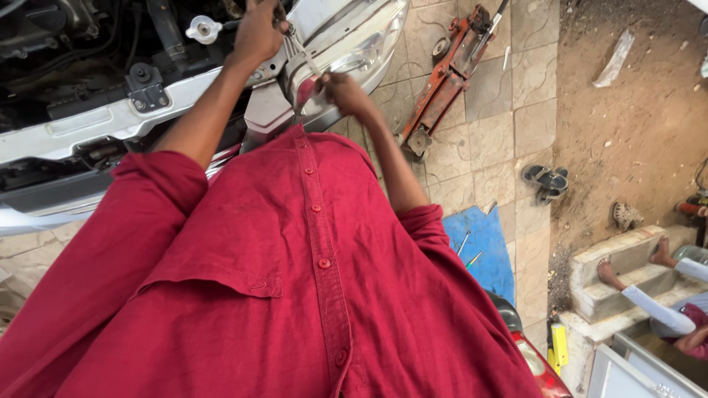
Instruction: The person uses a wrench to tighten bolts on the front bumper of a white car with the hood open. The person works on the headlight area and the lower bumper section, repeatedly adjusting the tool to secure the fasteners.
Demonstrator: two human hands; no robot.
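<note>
**Tool slip risk at car front corner**

Left hand (pixel 258 33) is closed around the upper end of a thin metal tool (pixel 299 50). Right hand (pixel 343 92) is closed on its lower end, against the headlight (pixel 354 55) at the car's front corner. Judgement: if the tool slips under force, it may scratch the lens or pinch fingers. The floor jack (pixel 442 77) lying near on the tiles is a trip hazard.

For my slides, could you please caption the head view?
Left hand and right hand working thin metal tools at a silver car's headlight.
</note>
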